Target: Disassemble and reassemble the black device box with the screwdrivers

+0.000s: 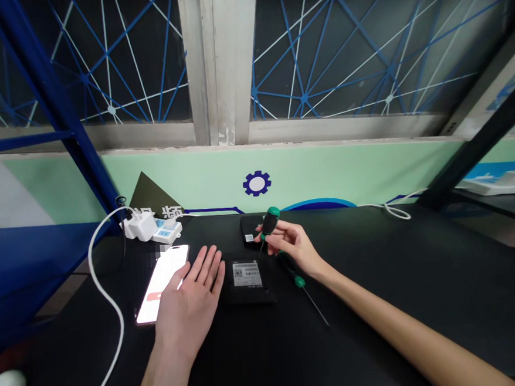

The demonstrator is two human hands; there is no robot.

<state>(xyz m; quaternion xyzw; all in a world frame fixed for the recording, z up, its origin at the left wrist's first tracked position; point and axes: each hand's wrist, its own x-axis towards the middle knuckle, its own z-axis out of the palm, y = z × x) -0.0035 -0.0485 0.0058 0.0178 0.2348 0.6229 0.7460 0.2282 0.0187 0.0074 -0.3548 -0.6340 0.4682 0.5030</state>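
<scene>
My left hand (190, 303) lies flat with its fingers spread, partly covering a lit smartphone (160, 285) on the black tabletop (360, 338). My right hand (290, 243) grips a screwdriver (269, 223) with a green-and-black handle, its thin shaft pointing down. Under that hand's wrist, a second green-and-black screwdriver (296, 281) lies on the table. Between my hands sits a flat black device (247, 288) with a printed label on top. Behind it, a second black device (249, 232) is partly hidden by my right hand.
A white power strip (166, 230) with a white plug adapter (139, 226) stands at the back left, and a white cable (100, 286) runs from it along the table. A blue metal shelf frame (53, 107) rises at left. A white cable loop (395, 210) lies at the back.
</scene>
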